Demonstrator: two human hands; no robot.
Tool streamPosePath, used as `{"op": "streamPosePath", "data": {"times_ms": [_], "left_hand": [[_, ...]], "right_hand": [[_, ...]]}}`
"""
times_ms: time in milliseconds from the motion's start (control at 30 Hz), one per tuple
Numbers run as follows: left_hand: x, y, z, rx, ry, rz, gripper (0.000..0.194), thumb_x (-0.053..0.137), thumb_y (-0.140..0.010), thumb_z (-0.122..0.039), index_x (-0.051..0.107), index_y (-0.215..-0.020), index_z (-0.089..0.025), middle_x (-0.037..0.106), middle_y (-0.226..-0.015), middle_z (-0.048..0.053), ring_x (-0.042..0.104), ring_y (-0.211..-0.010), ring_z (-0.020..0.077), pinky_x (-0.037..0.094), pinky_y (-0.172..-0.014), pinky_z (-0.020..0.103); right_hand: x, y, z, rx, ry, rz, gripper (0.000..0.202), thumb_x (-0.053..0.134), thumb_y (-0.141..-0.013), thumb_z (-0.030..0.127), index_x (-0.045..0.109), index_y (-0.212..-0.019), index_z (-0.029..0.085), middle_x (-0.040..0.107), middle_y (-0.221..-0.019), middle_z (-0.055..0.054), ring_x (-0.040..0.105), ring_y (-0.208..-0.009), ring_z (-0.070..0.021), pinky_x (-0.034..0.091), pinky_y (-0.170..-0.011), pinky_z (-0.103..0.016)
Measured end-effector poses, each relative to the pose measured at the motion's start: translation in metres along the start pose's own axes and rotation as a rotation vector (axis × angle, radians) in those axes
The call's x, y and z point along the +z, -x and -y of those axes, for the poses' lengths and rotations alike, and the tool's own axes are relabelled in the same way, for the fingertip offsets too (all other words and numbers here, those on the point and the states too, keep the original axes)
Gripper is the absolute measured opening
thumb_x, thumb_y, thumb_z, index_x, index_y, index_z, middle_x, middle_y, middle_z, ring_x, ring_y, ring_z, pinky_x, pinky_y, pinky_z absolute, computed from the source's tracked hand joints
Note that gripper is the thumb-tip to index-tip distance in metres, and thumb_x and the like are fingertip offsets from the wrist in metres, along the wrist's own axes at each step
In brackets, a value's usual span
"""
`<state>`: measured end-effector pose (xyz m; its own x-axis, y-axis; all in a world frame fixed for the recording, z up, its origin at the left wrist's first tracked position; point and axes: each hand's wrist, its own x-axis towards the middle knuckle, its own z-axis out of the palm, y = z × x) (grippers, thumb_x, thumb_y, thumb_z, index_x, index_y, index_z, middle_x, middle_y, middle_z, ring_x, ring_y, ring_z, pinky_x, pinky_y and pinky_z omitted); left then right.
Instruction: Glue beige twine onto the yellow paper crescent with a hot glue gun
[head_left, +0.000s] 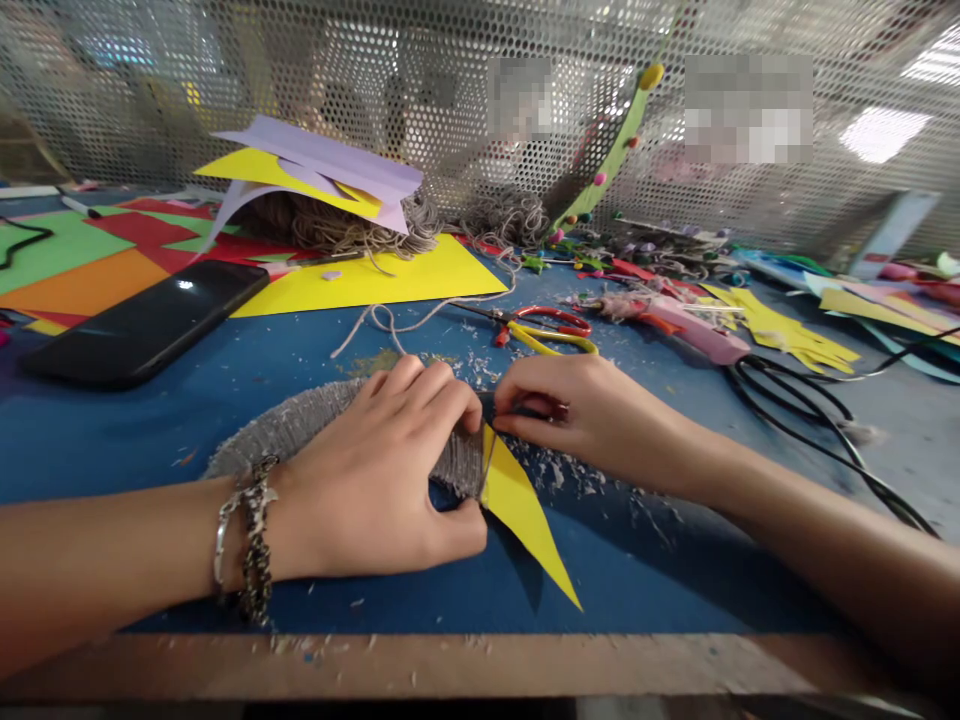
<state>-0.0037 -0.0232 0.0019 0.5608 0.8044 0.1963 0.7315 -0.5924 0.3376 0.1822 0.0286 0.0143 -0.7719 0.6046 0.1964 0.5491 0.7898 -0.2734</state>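
A curved piece wrapped in grey yarn lies on the blue table, with a pointed yellow paper strip coming out of its right end. My left hand rests over the wrapped piece and grips it near that end, thumb at the lower edge. Just right of it, my right hand is closed in a pinch at the upper edge, where a thin strand of grey yarn runs down over the yellow paper. Scissors with red and yellow handles lie behind my right hand.
A black phone lies at the left beside coloured paper sheets. Behind are yarn bundles and a perforated metal screen. A pink glue gun with a black cable is at the right. Grey fibre scraps are scattered about.
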Motion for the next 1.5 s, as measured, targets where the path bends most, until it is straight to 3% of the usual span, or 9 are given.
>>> {"op": "streamPosePath", "data": {"times_ms": [133,267,367,567,933,1500], "left_hand": [[-0.004,0.003,0.007,0.079,0.038,0.018,0.021,0.051,-0.067,-0.025,0.046,-0.087,-0.02,0.047,-0.093,0.002,0.04,-0.09,0.0209,0.037,-0.079,0.037],[-0.009,0.006,0.013,0.277,0.055,0.039,0.015,0.052,-0.074,-0.021,0.049,-0.089,-0.02,0.054,-0.093,0.0,0.047,-0.087,0.0169,0.039,-0.077,0.031],[-0.012,0.008,0.017,0.423,0.018,0.027,0.014,0.05,-0.079,-0.019,0.054,-0.092,-0.02,0.058,-0.094,0.0,0.051,-0.088,0.0156,0.04,-0.079,0.029],[-0.015,0.011,0.02,0.576,-0.042,-0.043,0.02,0.042,-0.084,-0.015,0.06,-0.091,-0.016,0.063,-0.091,0.003,0.056,-0.087,0.0174,0.045,-0.078,0.03],[-0.011,0.018,0.02,0.597,-0.085,-0.096,0.02,0.044,-0.081,-0.013,0.06,-0.091,-0.016,0.065,-0.092,0.001,0.058,-0.083,0.0178,0.048,-0.073,0.031],[-0.016,0.015,0.023,0.642,-0.098,-0.029,0.029,0.032,-0.087,-0.018,0.06,-0.095,-0.017,0.064,-0.1,0.002,0.058,-0.087,0.0185,0.046,-0.074,0.031]], "right_hand": [[-0.001,0.001,0.001,-0.003,0.005,0.009,0.006,0.054,-0.075,0.017,0.055,-0.069,0.015,0.049,-0.06,0.004,0.039,-0.053,-0.0051,0.029,-0.051,-0.017],[-0.001,0.003,0.001,0.0,-0.003,0.017,0.007,0.053,-0.076,0.017,0.055,-0.07,0.015,0.05,-0.061,0.004,0.04,-0.055,-0.0052,0.029,-0.051,-0.016],[0.0,0.003,0.0,0.0,-0.01,0.021,0.007,0.053,-0.076,0.017,0.055,-0.071,0.014,0.05,-0.062,0.003,0.04,-0.055,-0.0049,0.03,-0.051,-0.016],[0.0,0.002,-0.001,-0.003,-0.02,0.026,0.008,0.052,-0.078,0.019,0.055,-0.071,0.015,0.051,-0.063,0.003,0.04,-0.055,-0.005,0.031,-0.052,-0.016],[0.001,0.002,-0.001,0.022,-0.002,0.017,0.011,0.05,-0.08,0.021,0.055,-0.071,0.016,0.051,-0.062,0.002,0.039,-0.053,-0.0059,0.031,-0.052,-0.018],[0.007,-0.002,-0.003,-0.065,0.027,-0.061,0.011,0.052,-0.079,0.021,0.054,-0.07,0.015,0.051,-0.062,0.003,0.041,-0.055,-0.0059,0.033,-0.053,-0.018]]}}
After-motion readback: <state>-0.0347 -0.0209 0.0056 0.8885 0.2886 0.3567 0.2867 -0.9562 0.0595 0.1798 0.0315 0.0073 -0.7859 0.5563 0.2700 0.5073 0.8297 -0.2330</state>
